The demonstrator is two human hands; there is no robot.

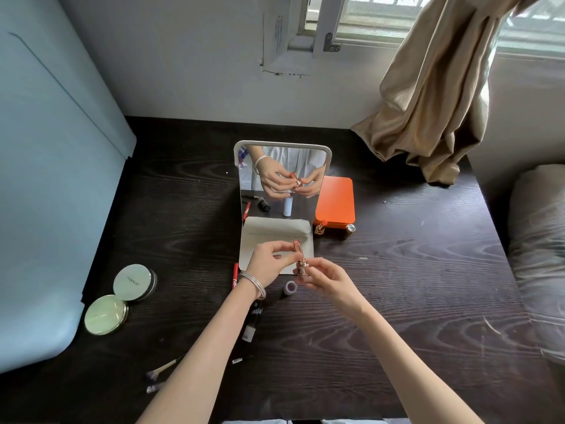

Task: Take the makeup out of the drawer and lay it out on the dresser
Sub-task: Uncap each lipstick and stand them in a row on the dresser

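We are working over a dark wood-grain dresser (397,286), with a pale blue panel (55,179) to the left and a beige curtain (434,96) draped onto the far right corner. A folding mirror (282,182) stands at the centre on its pale base, and an orange case (334,203) lies just beside it to the right, with another lipstick (321,227) and a small gold-capped item (350,228) at its near edge. Two round green compacts (134,282) sit near the left edge, a red pencil (235,275) and a dark tube (252,324) lie partly under our left forearm, and brushes (162,370) lie nearer us. Our left hand (267,264), bangles on the wrist, pinches the upper part of an uncapped rose-gold lipstick (299,258) held above the mirror's base; our right hand (327,278) grips its lower barrel with curled fingers. A small lilac cap (290,287) stands just below the hands. The risk, as we judge it, is the exposed bullet: twisting too far or squeezing could snap or smear it, and a slip could drop it against the mirror or knock the cap rolling. For writing, one compact reads "CHANDO"; the pencil shows only "rev"; the tube's label is too blurred to read.
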